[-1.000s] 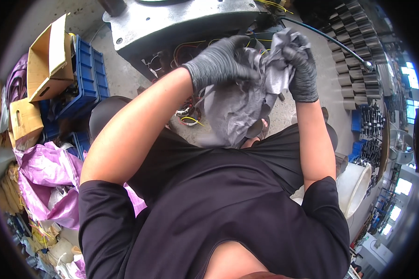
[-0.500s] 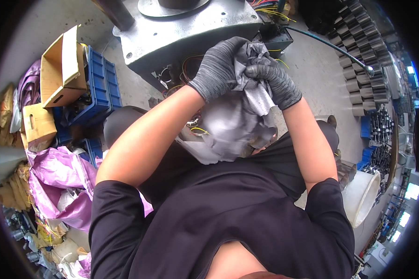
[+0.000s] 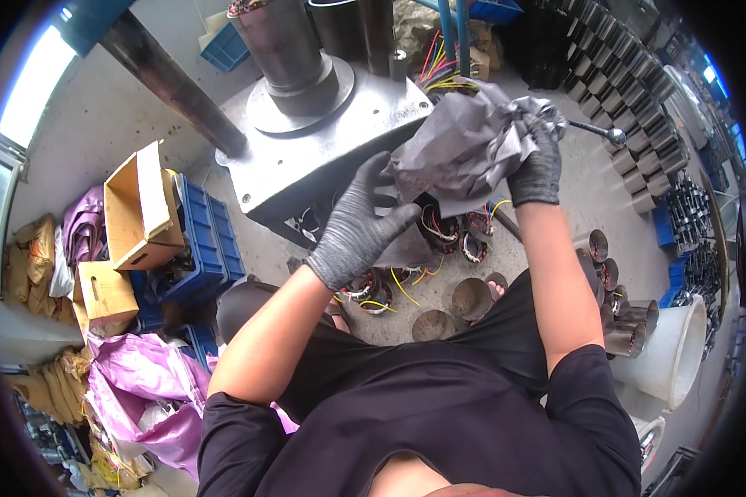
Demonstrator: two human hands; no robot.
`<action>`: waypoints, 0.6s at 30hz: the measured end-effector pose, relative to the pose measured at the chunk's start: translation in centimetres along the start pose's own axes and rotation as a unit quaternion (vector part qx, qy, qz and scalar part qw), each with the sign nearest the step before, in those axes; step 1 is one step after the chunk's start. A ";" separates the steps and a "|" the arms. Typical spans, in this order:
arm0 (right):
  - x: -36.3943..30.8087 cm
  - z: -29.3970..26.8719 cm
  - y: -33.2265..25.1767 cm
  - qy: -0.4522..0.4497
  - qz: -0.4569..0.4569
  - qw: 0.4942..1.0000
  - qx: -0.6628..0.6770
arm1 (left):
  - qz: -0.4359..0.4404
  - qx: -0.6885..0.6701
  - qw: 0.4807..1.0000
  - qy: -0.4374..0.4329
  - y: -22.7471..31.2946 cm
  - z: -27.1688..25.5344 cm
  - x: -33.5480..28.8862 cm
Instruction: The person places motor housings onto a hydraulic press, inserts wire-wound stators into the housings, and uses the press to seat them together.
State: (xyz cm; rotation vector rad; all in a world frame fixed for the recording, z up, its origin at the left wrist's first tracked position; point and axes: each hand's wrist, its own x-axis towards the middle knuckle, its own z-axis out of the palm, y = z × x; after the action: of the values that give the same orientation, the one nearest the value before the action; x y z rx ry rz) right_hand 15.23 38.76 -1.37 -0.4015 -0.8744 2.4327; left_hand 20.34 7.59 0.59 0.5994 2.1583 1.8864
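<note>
A crumpled grey sheet (image 3: 456, 145) hangs in the air beside the front right corner of the machine's metal plate (image 3: 365, 120); whether it is cloth or plastic I cannot tell. My right hand (image 3: 539, 170), in a dark grey knit glove, grips the bunched right end of it. At its left side my gloved left hand (image 3: 356, 228) is open, thumb and fingers apart, with the fingertips close to the sheet's edge. Below, wire-wound motor stators (image 3: 439, 228) with red and yellow leads lie on the floor, partly hidden by the sheet and my left hand.
A metal cylinder (image 3: 286, 54) stands on the plate. Beside my legs are metal sleeves (image 3: 472, 298) and a white tub (image 3: 667, 356). Stacked metal tubes (image 3: 622, 108) line the right. Blue crates (image 3: 195, 240), a cardboard box (image 3: 145, 211) and a pink bag (image 3: 153, 381) sit left.
My left hand has let go of the grey sheet and moved down and left. My right hand has carried the sheet to the right. The view has shifted, showing more of the machine.
</note>
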 end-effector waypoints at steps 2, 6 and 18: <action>-1.4 -0.7 2.3 -0.050 0.023 0.998 0.004 | -0.030 0.013 0.998 -0.051 -2.0 -0.1 0.9; -6.8 -0.3 6.8 -0.171 -0.012 0.971 -0.170 | -0.039 -0.180 0.980 -0.070 -1.0 2.1 1.4; -9.2 1.6 5.9 -0.276 0.327 0.904 -0.015 | -0.045 -0.182 0.981 -0.057 -1.2 2.1 1.6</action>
State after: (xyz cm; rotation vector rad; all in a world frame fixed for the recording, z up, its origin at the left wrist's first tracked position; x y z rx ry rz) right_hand 19.88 28.89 -3.18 0.0164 -1.1424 3.2488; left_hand 19.57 10.08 -0.72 0.5109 1.6814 2.0686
